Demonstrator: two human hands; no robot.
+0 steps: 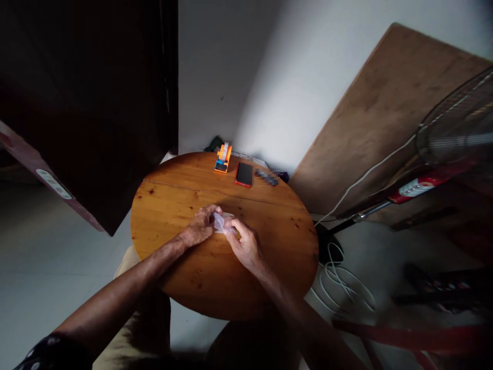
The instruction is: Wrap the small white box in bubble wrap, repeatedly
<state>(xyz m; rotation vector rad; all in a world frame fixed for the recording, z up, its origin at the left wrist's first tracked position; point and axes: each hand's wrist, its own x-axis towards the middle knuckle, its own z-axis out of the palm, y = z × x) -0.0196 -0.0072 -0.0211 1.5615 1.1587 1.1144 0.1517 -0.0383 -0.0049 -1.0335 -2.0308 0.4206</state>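
Both of my hands meet over the middle of a round wooden table (185, 195). My left hand (200, 227) is closed, its fingers pinching one end of a small clear plastic wrapper (220, 222). My right hand (243, 242) pinches the other end with thumb and forefinger. What lies inside the wrapper is too small to make out. A pale strip shows on the table just behind the wrapper.
At the table's far edge stand an orange tape dispenser (223, 157), a red-edged phone (244, 173) lying flat and a small dark object (266, 177). A wooden board (377, 118) leans on the wall at right. A fan (458, 128) and a coiled white cable (342, 288) are on the right.
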